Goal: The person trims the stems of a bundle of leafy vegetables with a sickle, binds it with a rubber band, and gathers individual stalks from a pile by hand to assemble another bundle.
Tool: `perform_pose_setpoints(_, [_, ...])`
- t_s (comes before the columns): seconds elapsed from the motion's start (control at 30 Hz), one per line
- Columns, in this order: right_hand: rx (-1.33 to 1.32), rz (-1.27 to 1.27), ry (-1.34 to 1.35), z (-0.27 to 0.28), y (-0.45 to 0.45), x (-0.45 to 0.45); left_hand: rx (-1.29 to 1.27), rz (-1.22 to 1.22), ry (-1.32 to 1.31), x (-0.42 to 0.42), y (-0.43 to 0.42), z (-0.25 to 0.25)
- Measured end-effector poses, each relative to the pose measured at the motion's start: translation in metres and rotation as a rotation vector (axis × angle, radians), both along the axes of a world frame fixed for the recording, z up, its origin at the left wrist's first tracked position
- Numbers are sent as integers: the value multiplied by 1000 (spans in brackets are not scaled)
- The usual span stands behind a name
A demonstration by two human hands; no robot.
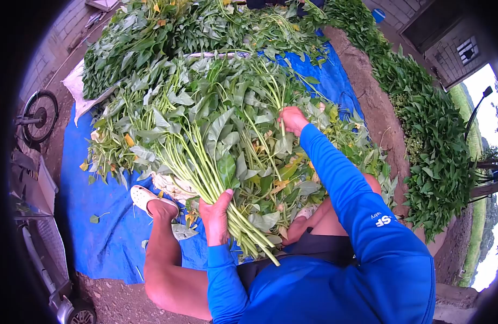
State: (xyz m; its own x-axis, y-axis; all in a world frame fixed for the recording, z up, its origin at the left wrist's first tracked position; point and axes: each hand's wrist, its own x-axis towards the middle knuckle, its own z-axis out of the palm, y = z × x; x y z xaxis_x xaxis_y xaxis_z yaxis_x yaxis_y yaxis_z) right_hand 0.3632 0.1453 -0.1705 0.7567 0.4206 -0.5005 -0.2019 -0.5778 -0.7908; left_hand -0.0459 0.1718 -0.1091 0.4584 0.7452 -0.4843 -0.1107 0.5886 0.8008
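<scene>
My left hand (216, 211) is closed around a bunch of water spinach (197, 167). Its long pale-green stems run down past my wrist toward my lap, and the leafy ends point up and away. Farther forward and to the right, my right hand (293, 120) grips a few water spinach stems (276, 92) at the edge of the pile. The fingertips there are partly hidden. Between and beyond both hands spreads a large heap of loose water spinach (205, 86), with some yellowed leaves mixed in.
A blue tarp (106, 216) lies under the heap. More leafy bundles (427, 129) line a low ledge (349, 70) on the right. At the left stand a wheel (41, 116) and metal vehicle parts (43, 237). My feet, in pale clogs (143, 198), are beside the heap.
</scene>
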Motion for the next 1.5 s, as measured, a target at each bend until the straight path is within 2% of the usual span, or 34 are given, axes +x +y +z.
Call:
perform_pose_setpoints(0.07, [61,-76,-103,21,-17,19,11,14,-43,2,-3,2])
perform_pose_setpoints(0.1, [132,-153,-73,42,-25,18,15,17,-52,2,-4,1])
perform_pose_setpoints(0.2, [264,-115,20,114,-58,13,19,30,-58,2,-8,-1])
perform_pose_setpoints(0.3, [375,-75,151,145,-90,7,-19,22,-63,0,-11,5])
perform_pose_setpoints(0.4, [409,-76,79,148,-107,-8,-6,26,-113,0,-13,-5])
perform_pose_setpoints(0.5, [366,3,-139,147,-114,-33,-9,10,-101,-4,-14,-9])
perform_pose_setpoints(0.67, [490,-30,-351,138,-106,-83,-23,25,-109,-2,-19,-12])
perform_pose_setpoints(0.8, [439,60,-572,132,-94,-109,-18,43,-152,1,-20,-17])
perform_pose_setpoints(0.9, [289,130,-873,119,-85,-127,-33,49,-184,2,-24,-14])
perform_pose_setpoints(1.03, [297,266,-983,102,-79,-198,-23,54,-197,3,-27,-45])
perform_pose_setpoints(1.1, [250,415,-631,99,-86,-253,-150,56,-200,4,-30,-57])
perform_pose_setpoints(1.17, [189,567,-191,64,-94,-278,-196,32,-340,2,-35,-57])
perform_pose_setpoints(1.27, [242,481,82,25,-98,-279,-440,-71,-372,-9,-32,-85])
perform_pose_setpoints(1.3, [177,508,76,30,-99,-281,-480,-67,-401,-9,-32,-88])
perform_pose_setpoints(1.37, [236,516,-77,7,-104,-288,-438,0,-346,-6,-35,-92])
perform_pose_setpoints(1.43, [197,445,37,13,-104,-298,-185,258,-323,6,-52,-90])
perform_pose_setpoints(1.5, [128,484,69,12,-105,-305,-62,258,-175,6,-54,-93])
